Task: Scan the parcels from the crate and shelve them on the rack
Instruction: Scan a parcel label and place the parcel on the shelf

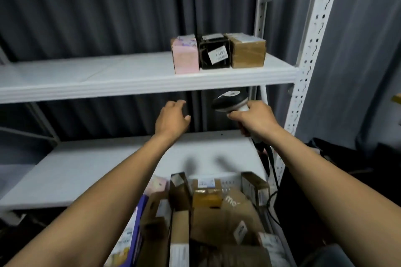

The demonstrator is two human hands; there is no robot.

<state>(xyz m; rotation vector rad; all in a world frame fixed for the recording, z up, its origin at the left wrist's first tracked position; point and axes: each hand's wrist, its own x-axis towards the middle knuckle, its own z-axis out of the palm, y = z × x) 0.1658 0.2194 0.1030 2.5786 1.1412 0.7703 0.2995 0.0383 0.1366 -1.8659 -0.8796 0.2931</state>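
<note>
Grey curtains are hanging behind the rack. The right hand is gripping the scanner; the empty left hand, fingers loosely spread, should be reaching into the crate for a parcel whose label is facing up.

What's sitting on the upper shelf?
On the upper shelf, near its right end, stand a pink parcel, black parcel and brown parcel. Anything behind them is hidden.

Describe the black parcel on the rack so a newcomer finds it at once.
On the white rack's upper shelf, three parcels stand in a row at the right end. The black parcel is the middle one, between a pink box and a brown box; only it is dark, with a tilted white label in front.
</note>
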